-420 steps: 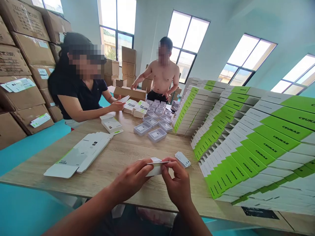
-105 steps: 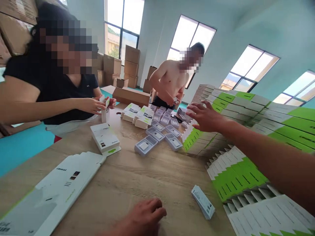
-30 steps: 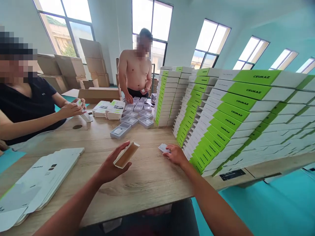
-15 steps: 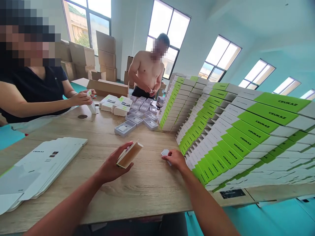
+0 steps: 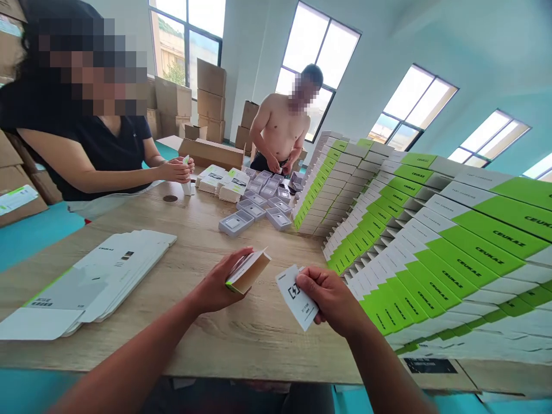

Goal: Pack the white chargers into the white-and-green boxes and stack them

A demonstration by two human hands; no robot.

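My left hand [image 5: 222, 282] is wrapped round a small white and green box [image 5: 250, 275], whose end facing right is uncovered and shows a brown cardboard inside. Between the thumb and fingers of my right hand [image 5: 330, 299] is a white printed card [image 5: 295, 296] with a black lightning symbol. The card is tilted, just right of the box and apart from it. Close by my right hand rises a stack of white and green boxes [image 5: 414, 270]. Left of my left arm lies a pile of flat, unfolded cartons [image 5: 107, 276].
Clear plastic trays with white items [image 5: 236, 222] and small printed box sleeves [image 5: 233, 183] sit mid-table. A co-worker at the left [image 5: 107, 155] holds a small white box; another person [image 5: 282, 129] stands behind. Brown cartons [image 5: 211, 106] are piled by the wall.
My right hand has lifted the card from the table beside the stack and brought it up towards the box. The box stays in my left hand. The view has turned left.
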